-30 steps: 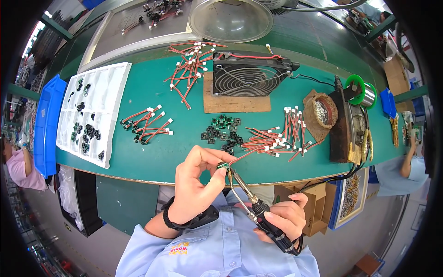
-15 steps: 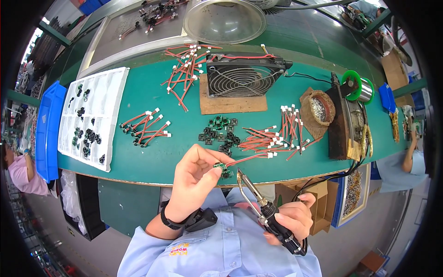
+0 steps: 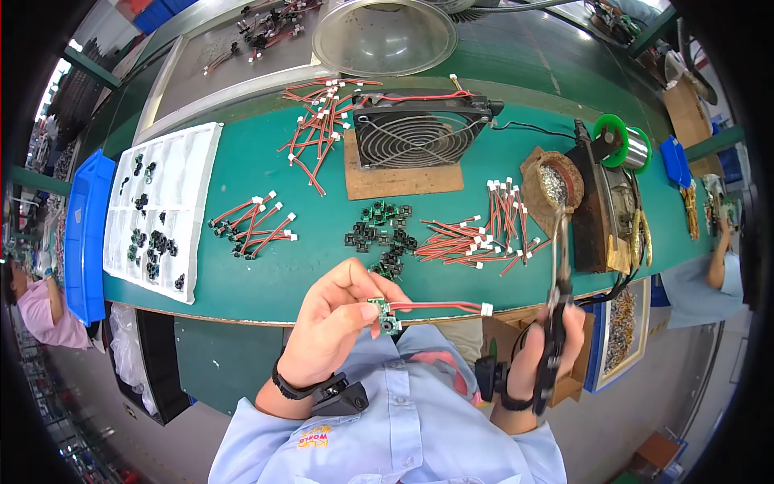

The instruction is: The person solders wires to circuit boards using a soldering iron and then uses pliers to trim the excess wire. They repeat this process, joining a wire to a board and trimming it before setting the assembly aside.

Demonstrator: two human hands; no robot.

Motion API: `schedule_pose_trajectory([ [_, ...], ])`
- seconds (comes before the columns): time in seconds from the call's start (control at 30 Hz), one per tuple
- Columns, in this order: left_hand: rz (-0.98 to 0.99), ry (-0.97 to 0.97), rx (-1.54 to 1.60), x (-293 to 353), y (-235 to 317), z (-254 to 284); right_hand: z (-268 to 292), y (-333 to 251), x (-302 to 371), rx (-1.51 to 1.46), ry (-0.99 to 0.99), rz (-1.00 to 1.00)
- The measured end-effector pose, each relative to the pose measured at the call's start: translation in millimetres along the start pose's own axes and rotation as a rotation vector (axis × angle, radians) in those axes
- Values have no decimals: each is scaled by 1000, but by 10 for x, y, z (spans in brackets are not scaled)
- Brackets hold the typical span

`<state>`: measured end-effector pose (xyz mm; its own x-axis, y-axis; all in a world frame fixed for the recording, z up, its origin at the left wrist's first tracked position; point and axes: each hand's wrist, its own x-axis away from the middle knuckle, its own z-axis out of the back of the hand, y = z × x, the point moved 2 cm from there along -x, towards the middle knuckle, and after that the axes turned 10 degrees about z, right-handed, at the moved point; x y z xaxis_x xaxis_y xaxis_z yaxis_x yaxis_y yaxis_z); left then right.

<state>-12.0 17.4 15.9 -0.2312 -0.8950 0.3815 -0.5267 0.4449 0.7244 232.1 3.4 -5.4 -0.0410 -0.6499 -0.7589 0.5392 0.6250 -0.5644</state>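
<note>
Between the thumb and fingers of my left hand (image 3: 330, 327) is a small green circuit board (image 3: 389, 316) with a black part on it. A red and black wire lead (image 3: 439, 306) stretches right from the board to a white plug. My right hand (image 3: 568, 335) is closed around the black handle of a soldering iron (image 3: 553, 339), which stands nearly upright. Its tip reaches the near rim of a round dish (image 3: 571, 179) of silvery bits; whether it touches them I cannot tell. Several camera-like boards (image 3: 383, 234) and loose wire leads (image 3: 455, 244) lie beyond my hands.
A black fan (image 3: 419, 137) stands on a brown board at the back. To the right are a dark soldering station (image 3: 592, 218) and a green solder spool (image 3: 621, 143). At left, a white tray (image 3: 181, 202) holds small parts beside a blue bin (image 3: 87, 234). Other people sit at both sides.
My right hand has swung the soldering iron away from the board, right and forward to the dish. My left hand still holds the board, now slightly lower, with its lead turned more level.
</note>
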Motion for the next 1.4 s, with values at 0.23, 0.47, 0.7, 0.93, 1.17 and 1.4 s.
schedule_pose_trajectory([
  [0.23, -154, 44, -69, 49, 28, -18, -190, 377, -103, 207, -41, -285],
  [0.47, -378, 144, -230, 84, 8, 149, -44, 445, -79, -16, -240, -218],
  [0.7, -399, 213, -274, 113, 10, 146, -115, 367, -380, 442, -734, 400],
  [0.93, -399, 202, -288, 124, -15, 113, -193, 492, -436, 530, -803, 675],
  [1.17, -273, 104, -500, 106, -55, 73, -271, 536, -378, 27, -343, 130],
  [1.4, -182, -73, -836, 72, -59, 30, -417, 135, -317, -499, -152, -278],
])
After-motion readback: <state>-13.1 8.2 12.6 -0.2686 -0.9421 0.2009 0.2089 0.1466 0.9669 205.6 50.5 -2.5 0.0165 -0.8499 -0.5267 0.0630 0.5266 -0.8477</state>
